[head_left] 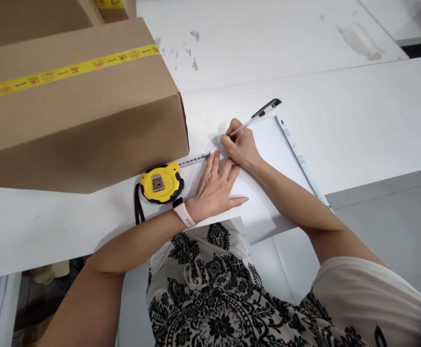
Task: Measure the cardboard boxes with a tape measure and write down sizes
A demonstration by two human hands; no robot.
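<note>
My right hand (243, 147) is closed around a pen (256, 117) with a clear barrel and black cap end. Its lower end points at a white sheet of paper (268, 183), near a small patch of dark writing. Flat on the sheet's left part rests my left hand (216, 185), fingers spread and thumb out to the right, with nothing in it. Beside that wrist lies a yellow and black tape measure (162, 183) with a black strap. A short length of its blade sticks out toward my left fingertips.
A large cardboard box (134, 125) sealed with yellow printed tape stands at the left on the white table (358, 120). Part of another box (33, 19) shows behind it. The table's front edge runs close to my body. Grey stains mark the far tabletop.
</note>
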